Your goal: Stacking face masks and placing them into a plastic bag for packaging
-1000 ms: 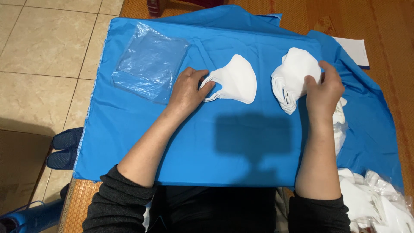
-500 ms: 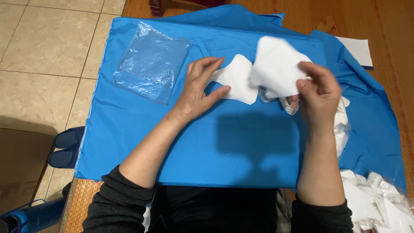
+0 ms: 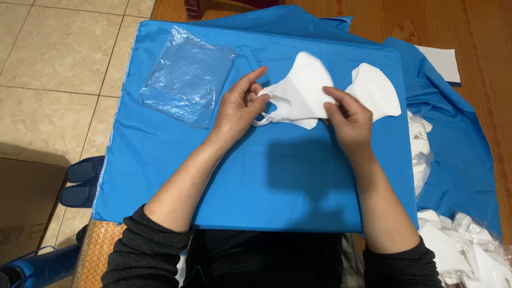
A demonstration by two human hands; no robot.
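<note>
Two white folded face masks lie stacked on a blue cloth (image 3: 266, 176). My left hand (image 3: 240, 106) pinches the left end of the upper mask (image 3: 301, 90) by its ear loops. My right hand (image 3: 346, 120) grips the same mask at its lower right edge. A second white mask (image 3: 378, 90) rests flat just to the right, partly behind my right hand. A clear plastic bag (image 3: 186, 77) lies flat on the cloth's far left, away from both hands.
A pile of white masks in clear wrapping (image 3: 464, 250) sits at the lower right, with more (image 3: 421, 149) along the cloth's right edge. A white paper (image 3: 440, 61) lies at the far right. Dark blue slippers (image 3: 80, 178) stand on the tiled floor at left.
My right hand carried a white mask from the right pile leftward onto the first mask. My left hand shifted from pressing the first mask to pinching the stacked mask's left end.
</note>
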